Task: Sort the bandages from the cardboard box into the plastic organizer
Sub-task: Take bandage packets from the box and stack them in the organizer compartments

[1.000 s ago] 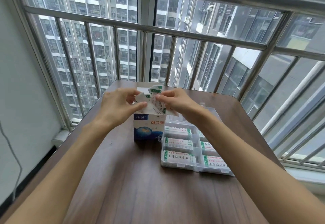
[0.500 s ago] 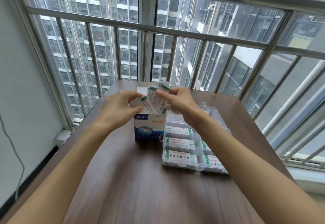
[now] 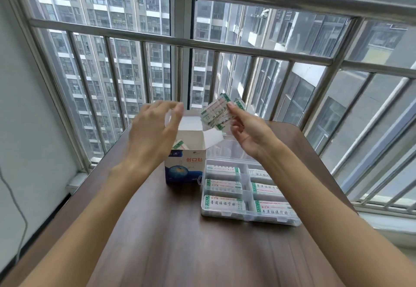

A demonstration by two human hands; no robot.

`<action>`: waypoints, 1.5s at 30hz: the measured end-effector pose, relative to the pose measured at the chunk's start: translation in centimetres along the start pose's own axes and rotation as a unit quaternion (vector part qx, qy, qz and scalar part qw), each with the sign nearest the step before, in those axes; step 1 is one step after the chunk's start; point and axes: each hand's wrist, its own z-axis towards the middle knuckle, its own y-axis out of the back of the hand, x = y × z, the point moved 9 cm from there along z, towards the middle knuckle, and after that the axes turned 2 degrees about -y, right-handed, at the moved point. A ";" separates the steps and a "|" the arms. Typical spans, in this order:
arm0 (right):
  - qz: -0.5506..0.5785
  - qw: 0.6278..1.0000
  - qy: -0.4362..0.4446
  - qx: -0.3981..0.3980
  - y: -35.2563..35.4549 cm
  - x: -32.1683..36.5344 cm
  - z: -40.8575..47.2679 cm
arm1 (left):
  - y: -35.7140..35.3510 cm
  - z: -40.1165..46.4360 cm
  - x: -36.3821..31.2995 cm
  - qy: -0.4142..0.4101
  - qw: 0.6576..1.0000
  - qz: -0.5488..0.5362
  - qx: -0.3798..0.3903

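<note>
A blue-and-white cardboard box (image 3: 184, 167) stands open on the brown table (image 3: 180, 241), with a few bandages (image 3: 179, 145) poking up inside. My right hand (image 3: 249, 131) pinches a small stack of white, green-edged bandages (image 3: 217, 113) above the box's open flap. My left hand (image 3: 153, 129) hovers over the box's left side, its fingers loosely curved and holding nothing. To the right of the box lies the clear plastic organizer (image 3: 225, 213), its lid folded back; its compartments hold stacked bandages.
Steel window bars (image 3: 180, 41) rise right behind the table's far edge. A white wall (image 3: 27, 129) borders the left side, with a thin cable (image 3: 20, 214) hanging along it. Bare tabletop lies between my forearms.
My right hand has lifted the stack of bandages up and to the right, out of the box. My left hand has let go of them and drawn back to the left.
</note>
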 end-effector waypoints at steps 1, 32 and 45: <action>-0.025 1.000 0.007 0.011 0.2 0.5 -0.6 | 0.1 0.0 -0.7 0.001 0.999 -0.050 -0.002; -0.332 0.936 0.093 0.074 8.9 0.2 -8.0 | -13.1 -7.7 -3.9 0.101 0.876 -0.314 0.353; -0.265 0.946 0.180 -0.040 8.4 -1.1 -6.0 | -14.6 -7.8 -3.8 0.178 0.854 -0.325 0.366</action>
